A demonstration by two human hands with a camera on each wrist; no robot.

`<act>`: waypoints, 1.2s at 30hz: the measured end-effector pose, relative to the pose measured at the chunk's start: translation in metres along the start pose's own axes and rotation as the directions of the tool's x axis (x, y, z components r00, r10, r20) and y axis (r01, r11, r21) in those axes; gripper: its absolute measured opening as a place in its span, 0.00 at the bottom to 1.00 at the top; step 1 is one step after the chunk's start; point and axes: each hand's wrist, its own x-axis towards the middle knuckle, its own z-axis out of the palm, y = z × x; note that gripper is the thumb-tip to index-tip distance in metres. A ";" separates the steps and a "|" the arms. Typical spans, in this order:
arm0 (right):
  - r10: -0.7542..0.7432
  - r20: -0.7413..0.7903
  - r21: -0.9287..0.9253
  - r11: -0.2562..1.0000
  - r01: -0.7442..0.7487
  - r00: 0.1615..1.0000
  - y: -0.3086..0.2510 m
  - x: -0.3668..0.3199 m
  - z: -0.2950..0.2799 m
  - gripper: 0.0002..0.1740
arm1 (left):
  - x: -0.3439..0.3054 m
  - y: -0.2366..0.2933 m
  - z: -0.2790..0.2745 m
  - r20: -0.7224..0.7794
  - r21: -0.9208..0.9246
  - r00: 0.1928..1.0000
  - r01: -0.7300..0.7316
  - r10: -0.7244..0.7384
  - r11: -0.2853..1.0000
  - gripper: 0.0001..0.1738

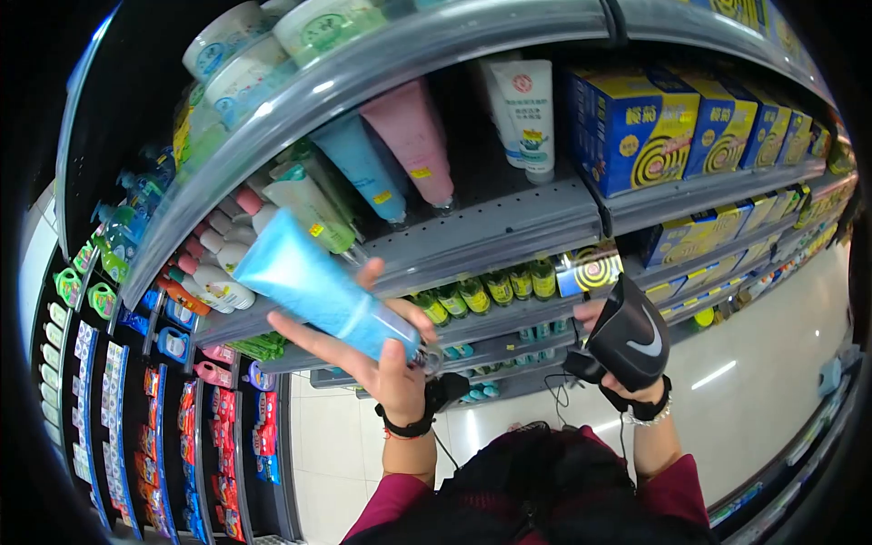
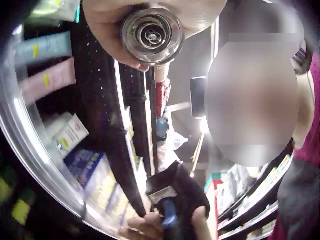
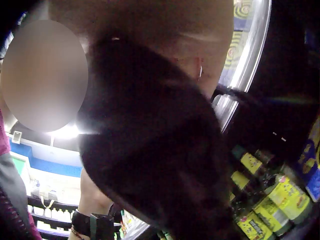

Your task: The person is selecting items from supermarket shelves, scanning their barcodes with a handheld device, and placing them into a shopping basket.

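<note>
In the head view a light-blue tube (image 1: 313, 286) with a clear round cap lies in the left hand (image 1: 392, 372), thumb on one side and fingers around the other. The left wrist view shows the clear cap end (image 2: 152, 36) against the left hand (image 2: 200, 15). A black handheld device (image 1: 633, 336) with a white curved mark is gripped by the right hand (image 1: 636, 386), to the right of the tube. That device (image 3: 155, 135) fills much of the right wrist view, with the right hand (image 3: 145, 25) above it, its fingers mostly hidden.
The shelf edge (image 1: 509, 241) runs behind both hands. Blue and pink tubes (image 1: 413, 141), white tubes (image 1: 527, 118) and blue-yellow boxes (image 1: 645, 127) stand on it. Green bottles (image 1: 472, 295) line a lower shelf. A cable (image 1: 559, 395) hangs between the hands.
</note>
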 end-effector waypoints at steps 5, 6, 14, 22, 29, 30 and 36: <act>0.410 -0.001 -0.176 0.898 -0.404 0.912 -0.010 -0.059 -0.047 0.44 | -0.038 -0.009 0.011 0.482 -0.226 0.708 0.669 -0.515 0.708 0.35; 0.354 -0.058 -0.223 0.907 -0.358 0.933 -0.002 -0.082 -0.055 0.44 | -0.047 -0.018 0.016 0.596 -0.264 0.571 0.803 -0.564 0.533 0.33; 0.327 0.039 -0.581 0.776 -0.245 0.944 -0.044 -0.129 -0.106 0.23 | -0.107 -0.044 0.122 0.839 0.306 -0.126 0.914 -0.530 0.266 0.33; 0.185 -0.524 -0.627 0.577 -0.523 0.832 -0.090 -0.221 -0.169 0.23 | -0.206 -0.060 0.246 0.889 0.255 -0.187 0.961 -0.418 0.111 0.20; 0.092 -0.753 -0.544 0.468 -0.696 0.651 -0.125 -0.275 -0.206 0.20 | -0.256 -0.037 0.338 0.941 0.299 -0.288 0.954 -0.177 0.037 0.20; 0.069 -0.773 -0.537 0.458 -0.708 0.631 -0.126 -0.280 -0.209 0.20 | -0.262 -0.032 0.352 0.943 0.301 -0.301 0.953 -0.141 -0.022 0.20; 0.087 -0.907 -0.343 0.419 -0.841 0.413 -0.132 -0.309 -0.232 0.28 | -0.318 -0.029 0.420 0.953 0.298 -0.283 0.938 -0.103 0.179 0.14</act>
